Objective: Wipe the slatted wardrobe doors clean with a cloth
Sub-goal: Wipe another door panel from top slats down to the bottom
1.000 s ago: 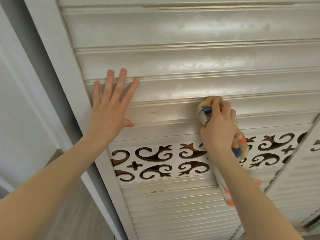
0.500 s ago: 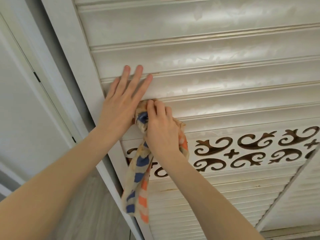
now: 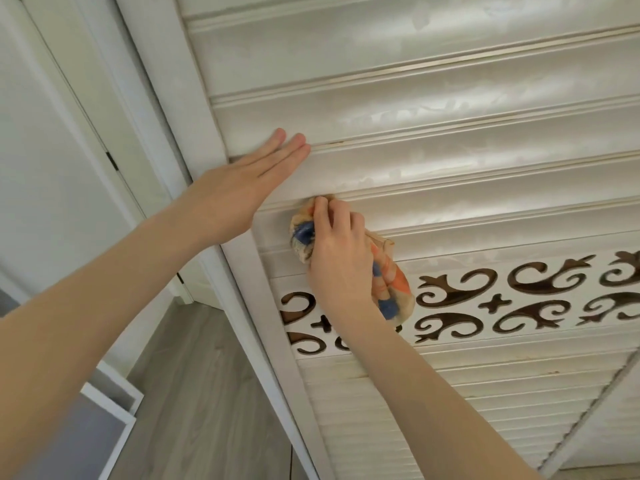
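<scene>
The white slatted wardrobe door (image 3: pixel 433 109) fills the upper right, with a carved scroll band (image 3: pixel 502 299) across its middle. My right hand (image 3: pixel 337 251) grips a bunched cream cloth with blue and orange patches (image 3: pixel 394 289) and presses its top end into the groove under a slat, near the door's left frame. My left hand (image 3: pixel 242 181) lies flat, fingers straight and together, on the slat just above and to the left, over the frame's edge. Part of the cloth is hidden under my right hand.
The door's white left frame (image 3: pixel 270 334) runs down to the grey wood floor (image 3: pixel 194 393). A white wall and door trim (image 3: pixel 104 116) stand at left. A white-edged grey panel (image 3: pixel 104 431) lies at bottom left. A second slatted door edge (image 3: pixel 588 410) crosses at lower right.
My right hand moved the cloth left along the slat toward the frame, then slightly right. The hanging tail of cloth is now bunched up. My left hand's fingers have closed together and turned sideways.
</scene>
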